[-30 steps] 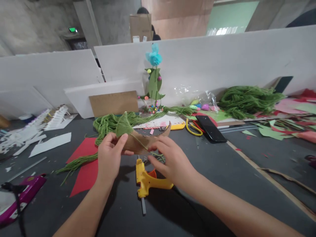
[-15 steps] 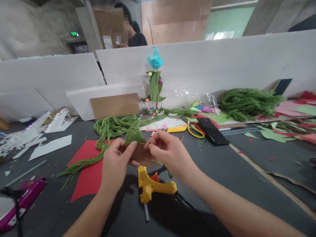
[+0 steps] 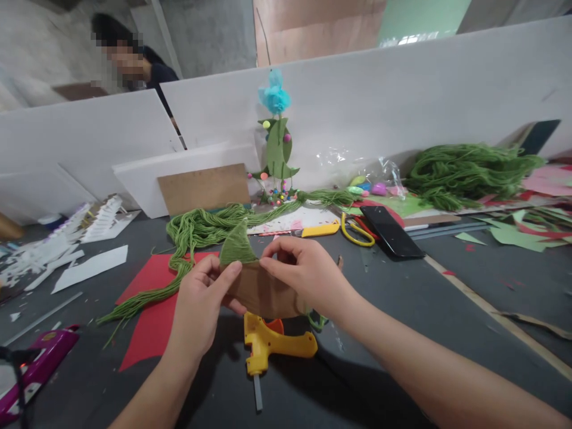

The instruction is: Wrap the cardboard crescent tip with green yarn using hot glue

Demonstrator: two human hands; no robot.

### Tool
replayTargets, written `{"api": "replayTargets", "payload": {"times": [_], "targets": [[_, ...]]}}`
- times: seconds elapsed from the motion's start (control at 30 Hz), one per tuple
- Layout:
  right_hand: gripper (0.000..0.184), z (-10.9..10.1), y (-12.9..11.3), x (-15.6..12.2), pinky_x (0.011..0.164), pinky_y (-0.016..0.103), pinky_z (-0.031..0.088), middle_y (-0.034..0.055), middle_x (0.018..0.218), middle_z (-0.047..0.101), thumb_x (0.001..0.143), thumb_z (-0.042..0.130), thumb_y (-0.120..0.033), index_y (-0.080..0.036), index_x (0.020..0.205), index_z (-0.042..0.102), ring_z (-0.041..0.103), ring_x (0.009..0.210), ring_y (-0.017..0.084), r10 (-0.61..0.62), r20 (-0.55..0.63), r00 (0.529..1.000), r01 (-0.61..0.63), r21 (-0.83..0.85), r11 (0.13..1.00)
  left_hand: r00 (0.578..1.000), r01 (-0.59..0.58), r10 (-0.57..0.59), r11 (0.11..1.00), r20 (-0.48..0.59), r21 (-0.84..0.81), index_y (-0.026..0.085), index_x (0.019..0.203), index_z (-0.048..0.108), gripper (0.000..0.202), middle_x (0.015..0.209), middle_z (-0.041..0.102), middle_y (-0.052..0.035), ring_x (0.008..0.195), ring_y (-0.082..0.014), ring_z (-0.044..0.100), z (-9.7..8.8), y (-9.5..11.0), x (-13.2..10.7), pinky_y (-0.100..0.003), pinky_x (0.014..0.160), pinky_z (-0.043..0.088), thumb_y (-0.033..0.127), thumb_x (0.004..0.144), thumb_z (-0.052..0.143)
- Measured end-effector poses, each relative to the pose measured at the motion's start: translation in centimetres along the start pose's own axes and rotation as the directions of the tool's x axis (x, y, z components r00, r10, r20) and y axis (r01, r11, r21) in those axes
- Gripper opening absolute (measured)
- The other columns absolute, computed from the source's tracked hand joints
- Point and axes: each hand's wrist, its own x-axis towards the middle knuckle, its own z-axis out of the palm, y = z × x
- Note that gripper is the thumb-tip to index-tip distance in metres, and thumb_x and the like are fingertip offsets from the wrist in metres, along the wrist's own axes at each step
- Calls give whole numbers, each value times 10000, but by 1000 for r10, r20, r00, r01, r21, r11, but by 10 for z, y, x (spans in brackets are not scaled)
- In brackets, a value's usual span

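Over the flat dark-grey worktop (image 3: 393, 351), the left hand (image 3: 201, 298) is clamped on the broad piece of brown cardboard (image 3: 268, 292), thumb in front and fingers behind, while the right hand (image 3: 308, 268) has thumb and forefinger pinched together at its upper edge. The yellow plastic glue gun (image 3: 259, 345) lies just below in view, its nozzle hidden, so fingers are best held clear of that end. The pointed tip wrapped in green yarn (image 3: 236, 245) looks densely covered; in my judgement, good winding means laying each turn snug against the last, the left thumb pinning the edge. The thin green yarn (image 3: 317, 323), apparently in the right pinch, wants even, light tension, its dangling loop free of snags.
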Motion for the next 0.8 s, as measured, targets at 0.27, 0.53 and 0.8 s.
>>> {"api": "replayTargets", "payload": {"times": [0.27,0.53,0.8], "targets": [[97,2,7,3,520,218,327,-34,601,510,760,569,-236,-168,704,608,426,565,93,38,-14,999,-37,82,996,1000,29,-28,999,12,-34,164,587,468,310,546,475,57,491,-78,474,2,2,-1,-166,313,459,343,677,705],[97,1,7,5,585,239,353,-23,623,559,726,578,-224,-159,663,613,476,613,109,58,5,998,-58,187,981,999,33,-32,998,34,-52,169,604,477,277,535,487,68,464,-68,459,0,2,-1,-154,315,448,313,704,691],[101,-1,4,4,555,231,320,-34,606,521,732,592,-240,-157,680,619,411,572,91,89,59,994,-100,229,968,997,44,-40,997,67,-58,183,666,487,247,598,499,65,499,-71,468,-3,4,0,-151,343,442,315,694,694]]}}
